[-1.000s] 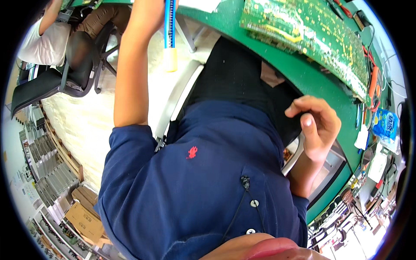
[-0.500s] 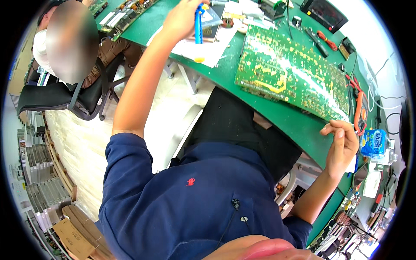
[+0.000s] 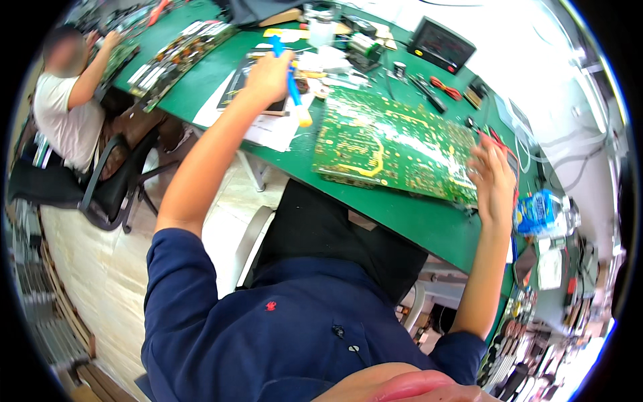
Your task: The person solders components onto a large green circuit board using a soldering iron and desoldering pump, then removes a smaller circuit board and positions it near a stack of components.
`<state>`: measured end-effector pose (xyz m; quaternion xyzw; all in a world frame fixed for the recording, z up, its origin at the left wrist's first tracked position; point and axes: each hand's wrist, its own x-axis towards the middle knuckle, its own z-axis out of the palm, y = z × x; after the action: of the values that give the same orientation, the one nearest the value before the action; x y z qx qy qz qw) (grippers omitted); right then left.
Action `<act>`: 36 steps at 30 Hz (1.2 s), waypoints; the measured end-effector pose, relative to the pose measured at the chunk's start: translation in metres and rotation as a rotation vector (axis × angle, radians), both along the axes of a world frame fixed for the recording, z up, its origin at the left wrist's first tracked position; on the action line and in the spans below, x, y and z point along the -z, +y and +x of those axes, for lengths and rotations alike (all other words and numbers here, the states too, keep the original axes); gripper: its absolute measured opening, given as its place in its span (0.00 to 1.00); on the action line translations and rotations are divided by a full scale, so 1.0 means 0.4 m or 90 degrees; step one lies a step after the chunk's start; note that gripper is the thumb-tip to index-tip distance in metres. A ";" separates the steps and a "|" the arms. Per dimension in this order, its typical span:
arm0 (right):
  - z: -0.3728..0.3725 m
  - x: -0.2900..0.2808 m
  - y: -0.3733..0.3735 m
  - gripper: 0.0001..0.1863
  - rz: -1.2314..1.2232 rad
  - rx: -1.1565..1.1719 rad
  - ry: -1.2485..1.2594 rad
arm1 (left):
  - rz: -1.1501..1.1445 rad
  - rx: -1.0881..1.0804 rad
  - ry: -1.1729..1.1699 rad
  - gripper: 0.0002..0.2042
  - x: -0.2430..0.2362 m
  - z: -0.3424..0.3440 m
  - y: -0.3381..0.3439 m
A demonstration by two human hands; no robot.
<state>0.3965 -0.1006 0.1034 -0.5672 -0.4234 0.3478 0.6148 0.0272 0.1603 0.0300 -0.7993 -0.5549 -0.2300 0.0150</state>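
PCB (image 3: 375, 141), flat green rectangle: left of it I see L hand (image 3: 270, 77) gripping blue yellow-tipped rod tool (image 3: 295, 92) mid-length, prob. for control; R hand (image 3: 495, 179), half-open, at PCB's right edge, contact unclear.

Table surface (image 3: 395, 224) is plain green, and the big circuit board (image 3: 402, 147) near its front edge is green too, covered in gold specks and yellowish traces. The stick tool (image 3: 294, 92) is bright blue with a yellow end. Toward the back edge: black screen (image 3: 442, 44), red cable (image 3: 447, 89). Shirt (image 3: 288, 348) is navy with a red emblem (image 3: 270, 306).
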 end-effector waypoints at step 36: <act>0.791 -0.012 0.805 0.17 -0.028 0.277 0.065 | 0.126 0.234 -0.218 0.09 0.105 -0.088 -0.359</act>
<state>0.7131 0.2215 0.1083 -0.6400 -0.2519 0.2442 0.6836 -0.0081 0.0168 -0.0122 -0.8309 -0.3694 -0.4139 -0.0429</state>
